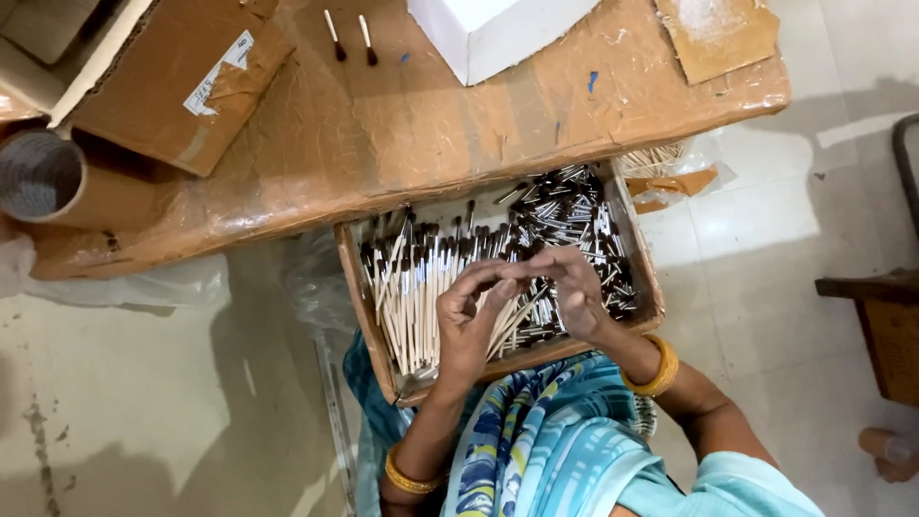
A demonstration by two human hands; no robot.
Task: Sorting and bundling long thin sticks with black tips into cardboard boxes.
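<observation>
— State of the hands?

— Left hand (466, 321) was curled around a bundle of brushes (512, 321); right hand (574, 287) pinched at the bundle's tips, apparently on 1 brush.

— Location?

— Above the cardboard tray (356, 287) on the lap, filled with wooden-handled brushes (412, 287) and metal ferrules (574, 215). 2 brushes (350, 38) lay on the tabletop (383, 134).

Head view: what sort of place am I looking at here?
Probably a small workshop where paint brushes are assembled by hand. A tray on the lap holds many small brushes and loose metal ferrules, beside a cardboard-covered bench with cartons. Both hands hold brushes.
</observation>
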